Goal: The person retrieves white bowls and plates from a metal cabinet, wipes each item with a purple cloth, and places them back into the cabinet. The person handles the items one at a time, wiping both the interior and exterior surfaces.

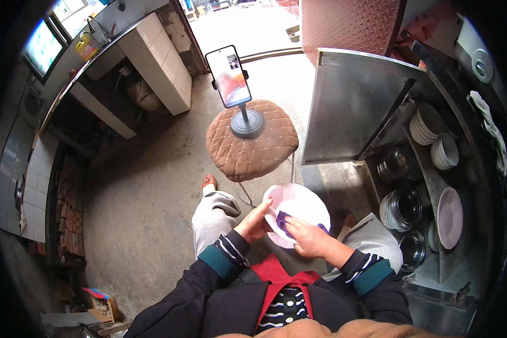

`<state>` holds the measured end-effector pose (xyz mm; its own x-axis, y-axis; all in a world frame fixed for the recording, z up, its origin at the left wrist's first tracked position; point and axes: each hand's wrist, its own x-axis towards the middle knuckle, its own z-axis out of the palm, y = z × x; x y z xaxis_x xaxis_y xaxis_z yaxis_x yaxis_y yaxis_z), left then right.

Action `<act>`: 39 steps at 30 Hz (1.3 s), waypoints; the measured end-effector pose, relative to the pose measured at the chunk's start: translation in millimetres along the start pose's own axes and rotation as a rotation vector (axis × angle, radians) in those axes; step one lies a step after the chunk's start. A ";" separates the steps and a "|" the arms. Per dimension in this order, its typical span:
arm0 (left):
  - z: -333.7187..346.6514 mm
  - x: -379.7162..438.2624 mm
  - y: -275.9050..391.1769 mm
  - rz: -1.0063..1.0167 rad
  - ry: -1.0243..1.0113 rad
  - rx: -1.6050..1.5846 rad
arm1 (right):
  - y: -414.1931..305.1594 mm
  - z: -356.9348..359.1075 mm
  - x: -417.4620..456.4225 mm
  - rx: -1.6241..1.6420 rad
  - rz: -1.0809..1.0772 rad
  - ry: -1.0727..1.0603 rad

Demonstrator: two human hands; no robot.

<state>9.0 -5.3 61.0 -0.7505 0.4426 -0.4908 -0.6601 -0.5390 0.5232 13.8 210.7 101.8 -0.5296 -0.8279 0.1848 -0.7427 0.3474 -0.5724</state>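
A white plate (304, 196) with a scalloped rim is held over my lap, between my knees. My left hand (257, 222) grips its left edge, thumb on the upper side. With my right hand (310, 236) I press a purple cloth (282, 219) against the plate's face; part of the cloth also shows beyond my fingers at the right rim. Below the white plate the edge of a pale pink dish (281, 241) shows. What supports that dish is hidden.
A phone (229, 76) on a round-based stand (247, 123) rests on a brown quilted stool (253, 156) ahead. At right, an open metal-doored cabinet (359, 110) holds stacked bowls (426, 124), glass dishes (407, 203) and a pink plate (450, 217). A tiled counter (164, 55) stands left.
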 end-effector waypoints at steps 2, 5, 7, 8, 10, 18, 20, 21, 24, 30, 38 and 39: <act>0.5 -3.7 5.4 -0.021 -0.060 0.001 | 3.4 -3.3 -1.3 0.186 0.111 0.018; -6.1 -5.5 19.6 -0.231 -0.170 0.039 | 18.1 -20.7 -3.7 0.595 0.502 -0.012; -11.9 -4.8 20.3 -0.076 0.018 0.104 | 26.9 -32.8 -3.0 1.093 0.568 0.240; -16.0 -2.8 21.7 0.031 0.140 0.170 | 33.1 -42.3 -3.6 1.115 0.553 0.295; -21.5 4.4 20.1 0.265 0.449 0.345 | 43.7 -59.6 -5.5 1.237 0.553 0.411; -20.0 -7.6 9.5 0.195 -0.093 -0.299 | 73.1 -61.2 -7.2 1.796 0.462 0.550; -12.7 -16.2 8.3 0.218 -0.105 -0.237 | 78.7 -52.1 -5.3 1.818 0.454 0.518; -9.4 -17.0 11.1 0.224 -0.075 -0.215 | 82.4 -49.2 -3.2 1.677 0.540 0.586; -2.0 -18.2 20.8 0.204 -0.093 -0.200 | 95.1 -47.2 5.2 1.435 0.721 0.848; 17.5 -14.0 3.0 0.216 -0.069 0.250 | 101.9 -16.2 22.6 0.523 0.714 0.963; 13.7 -5.9 -7.7 0.266 -0.034 0.369 | 35.6 17.7 33.3 -0.044 0.214 0.509; 12.0 -3.0 -9.2 0.216 0.014 0.341 | 21.6 19.5 36.6 -0.084 0.075 0.473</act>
<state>16.9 6.9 66.1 -0.8742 0.3344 -0.3520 -0.4618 -0.3487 0.8156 -13.6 179.3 80.6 -0.6964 -0.5151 0.4997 -0.7158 0.4487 -0.5351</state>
